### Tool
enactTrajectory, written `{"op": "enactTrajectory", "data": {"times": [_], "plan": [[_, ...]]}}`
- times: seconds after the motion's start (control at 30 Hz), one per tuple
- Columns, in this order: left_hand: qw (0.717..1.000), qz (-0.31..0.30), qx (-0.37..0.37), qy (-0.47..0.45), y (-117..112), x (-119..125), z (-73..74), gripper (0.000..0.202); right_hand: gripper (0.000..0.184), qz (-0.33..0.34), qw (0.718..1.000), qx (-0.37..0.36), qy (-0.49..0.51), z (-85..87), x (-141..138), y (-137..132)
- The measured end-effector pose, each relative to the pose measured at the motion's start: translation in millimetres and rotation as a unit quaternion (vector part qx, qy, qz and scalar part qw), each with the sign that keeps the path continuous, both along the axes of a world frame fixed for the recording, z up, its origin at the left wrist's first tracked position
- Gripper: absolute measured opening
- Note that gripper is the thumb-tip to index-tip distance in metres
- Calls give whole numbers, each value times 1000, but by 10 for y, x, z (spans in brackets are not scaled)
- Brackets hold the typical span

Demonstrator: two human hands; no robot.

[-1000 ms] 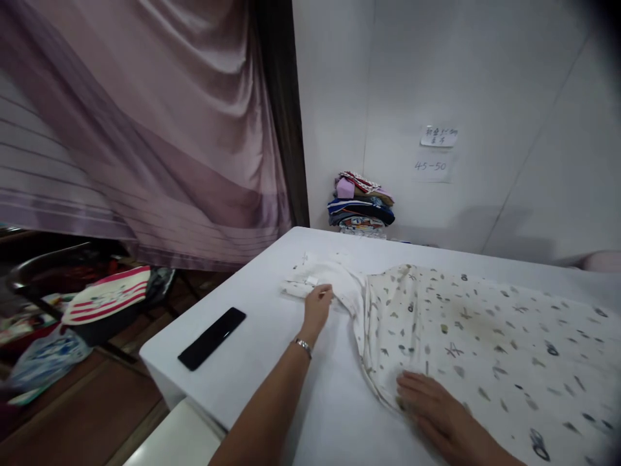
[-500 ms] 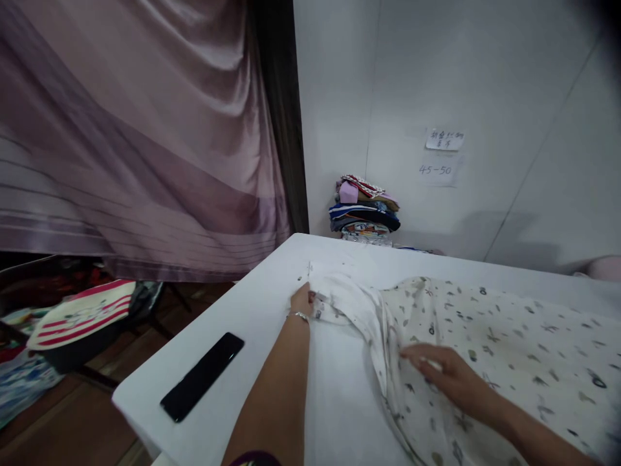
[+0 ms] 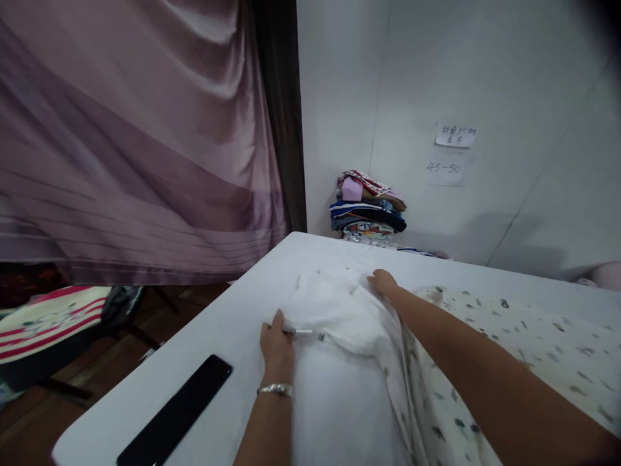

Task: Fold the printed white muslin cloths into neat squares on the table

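A white printed garment [image 3: 460, 401] with small dark and green motifs spreads over the white table. Its narrower left part [image 3: 334, 310], sleeve- or leg-like, shows a plainer white side and lies rumpled. My left hand [image 3: 277, 343], with a silver bracelet at the wrist, pinches the near left edge of this part. At its far edge is my right hand [image 3: 383, 283], fingers closed on the fabric. Folds run down from between the hands towards me. My right forearm crosses over the garment and covers part of it.
A black phone [image 3: 177, 411] lies on the table [image 3: 242, 323] left of my left arm. Folded clothes [image 3: 369, 207] are stacked behind the far edge by the wall. A pink curtain [image 3: 160, 142] hangs at left, above a striped cloth [image 3: 58, 320]. Paper notes [image 3: 446, 169] hang on the wall.
My left hand has moved nearer to me, its grip now on the near edge. My right hand has gone from the garment's middle to the far edge of the narrow part, which is spread wider.
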State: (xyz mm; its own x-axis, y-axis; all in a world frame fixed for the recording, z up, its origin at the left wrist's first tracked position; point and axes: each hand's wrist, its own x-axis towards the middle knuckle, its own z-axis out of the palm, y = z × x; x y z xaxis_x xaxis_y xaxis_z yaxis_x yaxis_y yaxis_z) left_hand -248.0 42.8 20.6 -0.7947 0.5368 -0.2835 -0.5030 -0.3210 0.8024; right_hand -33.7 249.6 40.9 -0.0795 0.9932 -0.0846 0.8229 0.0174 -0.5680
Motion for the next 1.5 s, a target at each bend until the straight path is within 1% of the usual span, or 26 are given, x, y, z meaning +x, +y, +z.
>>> {"op": "enactTrajectory", "data": {"times": [0.07,0.13,0.23,0.3,0.4,0.47,0.5,0.57,0.6,0.63,0.67,0.7,0.73,0.8,0.87,0.93,1.0,1.1,1.17,1.23,1.33,1.43,1.5], "plan": [[1000,-7,10,-8,40,-31,-45,15,17,-9,1000,3,-28,-69,-105,65],[1000,-8,19,-7,84,-46,-54,17,16,-7,999,9,-43,-111,-205,100],[1000,-3,0,21,99,-62,-47,22,14,15,999,33,-37,-96,-306,122],[997,4,-43,57,78,-78,-44,24,15,33,997,64,-16,-3,-345,115],[984,24,-118,130,45,-101,-32,26,20,64,990,124,31,267,-439,-1],[974,29,-132,183,37,-100,-10,24,21,129,972,174,92,473,-566,-212],[970,26,-128,207,36,-92,4,23,22,183,952,203,137,556,-650,-361],[964,12,-113,240,38,-70,31,23,29,305,897,237,216,635,-844,-718],[963,5,-106,248,38,-59,40,24,33,357,873,236,233,620,-947,-903],[962,-2,-99,253,35,-52,44,25,37,396,858,223,240,570,-1046,-1075],[963,-3,-93,252,29,-50,43,26,41,422,851,200,242,490,-1139,-1224],[965,-1,-87,248,21,-54,35,26,44,433,851,168,245,390,-1222,-1343],[967,6,-84,241,10,-63,23,26,47,430,857,127,255,282,-1293,-1429],[971,17,-82,226,-15,-87,-7,24,49,394,873,48,284,87,-1395,-1512],[973,21,-85,215,-39,-101,-27,24,42,350,884,10,311,-24,-1450,-1516],[974,22,-84,212,-55,-96,-22,25,28,331,885,23,328,-36,-1471,-1502],[973,23,-80,215,-66,-76,8,26,19,330,883,66,327,12,-1474,-1508],[970,26,-75,229,-83,-44,66,26,24,355,882,149,270,71,-1472,-1560],[969,31,-75,235,-97,-35,89,26,30,389,877,181,217,60,-1476,-1599],[968,35,-76,237,-111,-35,96,25,31,406,875,193,180,23,-1484,-1624],[967,38,-76,241,-125,-40,91,23,30,411,872,208,164,-17,-1500,-1640],[967,40,-73,240,-130,-41,92,24,31,427,867,208,150,3,-1505,-1661],[968,41,-71,238,-130,-38,97,24,31,431,869,204,132,38,-1504,-1687]]}}
